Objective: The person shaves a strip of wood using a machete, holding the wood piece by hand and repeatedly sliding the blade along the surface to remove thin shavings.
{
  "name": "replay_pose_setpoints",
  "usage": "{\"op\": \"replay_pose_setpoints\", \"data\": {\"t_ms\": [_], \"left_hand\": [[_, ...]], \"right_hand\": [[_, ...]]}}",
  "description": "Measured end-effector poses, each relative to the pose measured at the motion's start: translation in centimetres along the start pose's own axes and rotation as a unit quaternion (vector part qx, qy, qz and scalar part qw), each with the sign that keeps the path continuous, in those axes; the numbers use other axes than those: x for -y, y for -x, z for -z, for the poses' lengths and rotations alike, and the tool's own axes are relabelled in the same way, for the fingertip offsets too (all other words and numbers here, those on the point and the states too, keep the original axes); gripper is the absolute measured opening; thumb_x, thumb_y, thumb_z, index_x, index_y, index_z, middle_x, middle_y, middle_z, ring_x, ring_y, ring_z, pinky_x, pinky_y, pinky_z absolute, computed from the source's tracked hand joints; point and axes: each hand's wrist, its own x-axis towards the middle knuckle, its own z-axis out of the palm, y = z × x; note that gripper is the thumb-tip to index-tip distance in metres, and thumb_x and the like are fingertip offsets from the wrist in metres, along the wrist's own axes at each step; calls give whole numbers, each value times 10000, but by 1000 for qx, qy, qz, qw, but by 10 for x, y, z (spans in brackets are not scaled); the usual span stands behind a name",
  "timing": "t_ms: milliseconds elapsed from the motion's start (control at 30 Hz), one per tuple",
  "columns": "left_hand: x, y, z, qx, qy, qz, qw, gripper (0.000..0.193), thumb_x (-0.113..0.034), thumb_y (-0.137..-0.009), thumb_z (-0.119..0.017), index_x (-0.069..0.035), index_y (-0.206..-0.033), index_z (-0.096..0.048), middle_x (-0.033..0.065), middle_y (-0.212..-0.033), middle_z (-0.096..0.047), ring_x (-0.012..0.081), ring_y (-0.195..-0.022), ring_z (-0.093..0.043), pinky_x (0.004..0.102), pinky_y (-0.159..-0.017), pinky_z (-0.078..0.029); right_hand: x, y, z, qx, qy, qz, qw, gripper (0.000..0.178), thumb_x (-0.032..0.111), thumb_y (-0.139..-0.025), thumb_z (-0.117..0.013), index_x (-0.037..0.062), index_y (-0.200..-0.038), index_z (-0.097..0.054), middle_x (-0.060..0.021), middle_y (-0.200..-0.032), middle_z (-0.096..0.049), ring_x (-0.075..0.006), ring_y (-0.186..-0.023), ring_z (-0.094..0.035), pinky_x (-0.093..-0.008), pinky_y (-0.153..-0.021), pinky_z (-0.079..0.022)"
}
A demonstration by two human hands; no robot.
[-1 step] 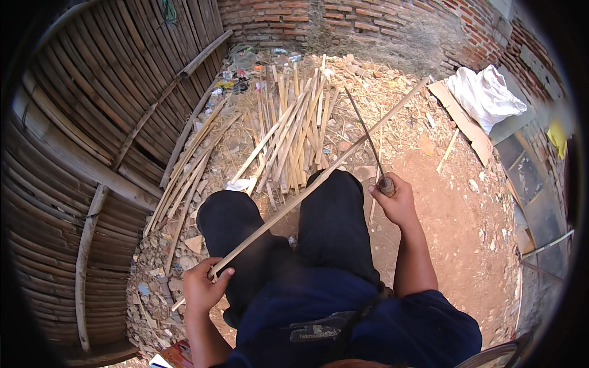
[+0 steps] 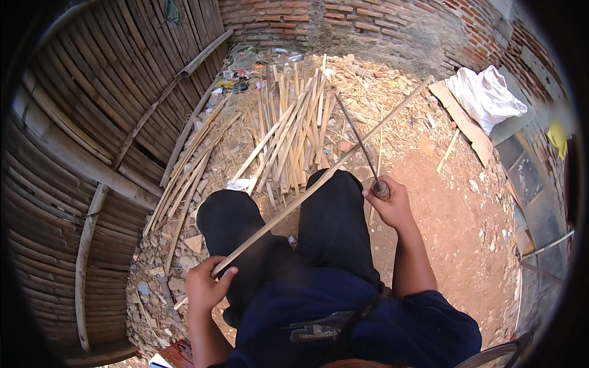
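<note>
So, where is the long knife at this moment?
In the head view, the long knife is on the person's right, gripped at its handle by the right hand beside the right knee. Its thin blade points up toward the pile of bamboo strips.

Packaging noted, far end of the ground against the brick wall: a small heap of crumpled wrappers and plastic litter (image 2: 245, 67), mixed colours, pale green, red and dark, too small to tell shapes apart. One flat brown cardboard sheet (image 2: 460, 119) lies at upper right, long and rectangular, tilted. Just beside it, touching its far edge, a white crumpled sack (image 2: 488, 92). A small white scrap of wrapper (image 2: 240, 183) lies ahead of my left knee. No signs, no screens seen.
</note>
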Motion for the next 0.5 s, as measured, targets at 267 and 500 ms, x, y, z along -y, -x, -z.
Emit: {"op": "replay_pose_setpoints", "data": {"t_ms": [267, 500], "left_hand": [[-2, -11, -26, 90, 38, -26, 995, 451, -329, -825, -937, -31, -1129, -787, 105, -772, -735, 202, -672, -691, 338, -634, -539], [8, 1, -2, 113, 21, 17, 993, 476, -331, -808, -951, -33, -1142, -789, 39, -644, -619, 135, -582, -578, 309, -579, -478]], "right_hand": [[22, 12, -45, 252, 76, 194, 945, 292, 303, -843, -874, 103, -1000, -731, -158, -859, -733, -430, -844, -703, -526, -730, -533], [6, -9, 1, -27, 42, 30, 998, 289, 219, -889, -892, 11, -939, -698, -69, -735, -658, -155, -715, -620, -362, -687, -512]]}}
